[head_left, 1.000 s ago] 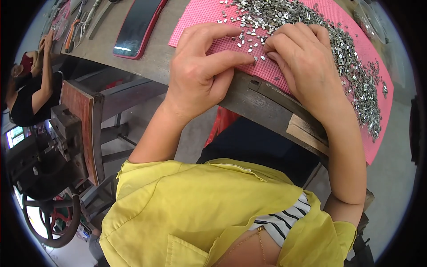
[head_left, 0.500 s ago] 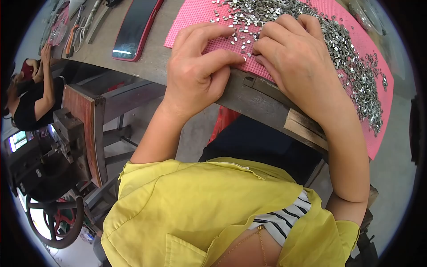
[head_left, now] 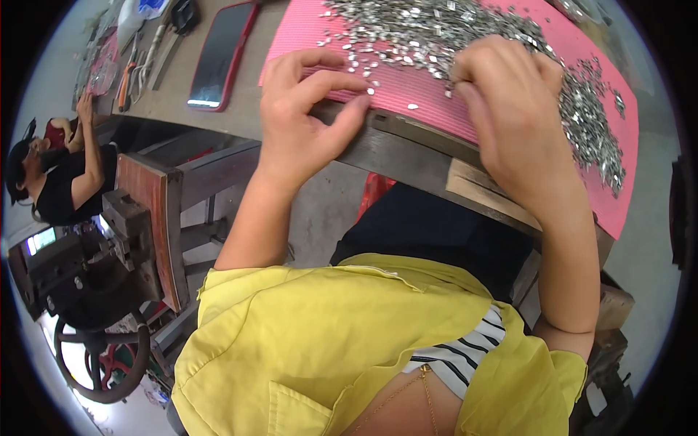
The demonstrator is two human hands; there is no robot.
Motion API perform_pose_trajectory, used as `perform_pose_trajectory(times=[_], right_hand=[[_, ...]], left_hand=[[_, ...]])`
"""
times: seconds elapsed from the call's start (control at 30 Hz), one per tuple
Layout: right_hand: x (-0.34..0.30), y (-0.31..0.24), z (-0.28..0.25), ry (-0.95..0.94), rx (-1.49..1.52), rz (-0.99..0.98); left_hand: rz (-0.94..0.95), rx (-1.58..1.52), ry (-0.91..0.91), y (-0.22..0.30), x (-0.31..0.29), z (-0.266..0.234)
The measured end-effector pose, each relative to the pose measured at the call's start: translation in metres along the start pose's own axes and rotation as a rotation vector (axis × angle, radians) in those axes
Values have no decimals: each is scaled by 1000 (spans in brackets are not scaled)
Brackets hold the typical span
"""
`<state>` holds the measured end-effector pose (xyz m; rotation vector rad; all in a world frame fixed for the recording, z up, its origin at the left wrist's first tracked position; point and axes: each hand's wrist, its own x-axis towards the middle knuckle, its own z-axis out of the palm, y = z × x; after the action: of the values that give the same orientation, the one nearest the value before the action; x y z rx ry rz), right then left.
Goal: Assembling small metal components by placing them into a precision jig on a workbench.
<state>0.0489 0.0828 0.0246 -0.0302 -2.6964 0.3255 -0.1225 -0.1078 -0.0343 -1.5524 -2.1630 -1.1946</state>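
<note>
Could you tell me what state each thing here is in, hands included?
Left hand: fingers curled, thumb and forefinger tips close together; grip unclear
Right hand: fingers bent, beside the pile; grip unclear
Small metal pieces: loose, heaped and scattered
Pink mat: spread out, partly covered
Phone: face up, screen mostly dark
Yellow shirt: worn, open at the neck

Looked evenly, moderately bright across the pink mat [head_left: 440,109]. Glinted sharply off metal pieces [head_left: 414,33] toward its far edge. Darkened into shadow beneath the near edge of the table [head_left: 243,109]. Blew out to white behind the handwheel [head_left: 94,338]. Bowed and blackened at the fisheye rim.
</note>
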Motion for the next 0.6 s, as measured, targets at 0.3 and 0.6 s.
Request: perform_pose_trajectory(times=[0.3,0.6], right_hand=[[-121,21,-50,90,10,334],[-161,14,-54,98,-57,390]], left_hand=[[156,324,-211,7,18,-21],[98,212,-224,41,20,-4]])
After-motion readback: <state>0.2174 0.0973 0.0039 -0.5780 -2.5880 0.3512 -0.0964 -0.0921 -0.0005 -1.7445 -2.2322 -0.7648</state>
